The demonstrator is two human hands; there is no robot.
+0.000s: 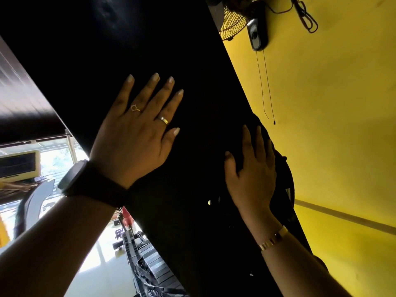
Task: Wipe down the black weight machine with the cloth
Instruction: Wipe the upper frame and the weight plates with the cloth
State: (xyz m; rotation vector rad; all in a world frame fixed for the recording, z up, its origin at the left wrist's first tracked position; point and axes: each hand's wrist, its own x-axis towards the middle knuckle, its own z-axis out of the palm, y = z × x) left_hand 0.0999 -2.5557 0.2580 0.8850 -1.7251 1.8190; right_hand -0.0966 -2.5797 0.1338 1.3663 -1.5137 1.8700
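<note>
The black weight machine's broad flat panel (128, 39) runs diagonally across the tilted head view. My left hand (137, 133), with two rings and a dark wrist band, lies flat on the panel with fingers spread and straight. My right hand (252, 176), with a gold bracelet, presses a dark cloth (282, 174) against the panel's right edge with its fingers stretched out over it. The cloth is nearly as dark as the machine, so its outline is hard to make out.
A yellow wall (332, 103) stands close behind the machine's right edge. A wall fan (233, 20) with hanging pull cords (265, 86) is mounted there. A stack of weight plates and cables (150, 260) shows at lower left, with a bright window (57, 155) beyond.
</note>
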